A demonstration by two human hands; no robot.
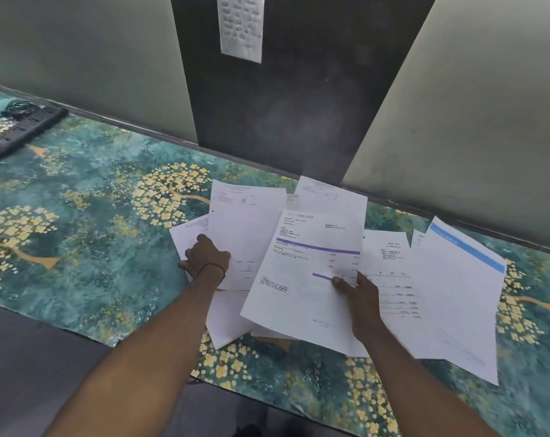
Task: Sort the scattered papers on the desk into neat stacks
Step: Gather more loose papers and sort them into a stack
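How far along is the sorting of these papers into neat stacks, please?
Nothing looks stacked yet: the papers lie fanned and overlapping on the desk cover. In hand: the left hand grips a plain sheet, the right hand pinches the purple-striped sheet. Left: nearly everything, including the blue-headed sheet at the right.

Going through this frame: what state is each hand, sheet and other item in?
left hand: grips the white sheet at its lower left
right hand: pinches the purple-striped sheet, thumb on top
blue-banded sheet: lying flat, overlapping others
other sheets: loose, overlapping, not stacked yet
power strip: lying flat, far left
note: stuck on the dark panel
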